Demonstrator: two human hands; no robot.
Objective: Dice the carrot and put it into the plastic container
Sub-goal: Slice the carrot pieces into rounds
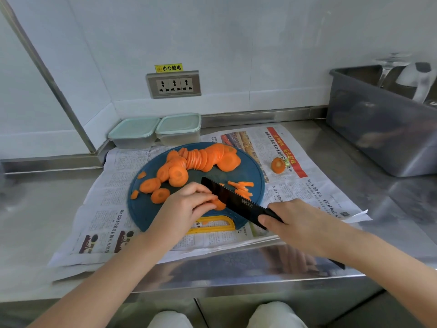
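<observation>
Left hand (189, 204) pinches carrot slices (218, 205); right hand (300, 223) grips the knife (233, 198). Few strips (243, 187) are cut. Most rounds (203, 159) at twelve o'clock await dicing, and the containers (177, 129) remain lidded.

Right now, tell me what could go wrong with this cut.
The left hand pinches carrot slices right against the knife blade; fingertips could get nicked.
Both plastic containers are lidded, so transferring dice may get fumbled.
Carrot strips near the cutting board edge might scatter onto the newspaper.

Kitchen: steel counter (35, 197), cutting board (142, 209).
</observation>
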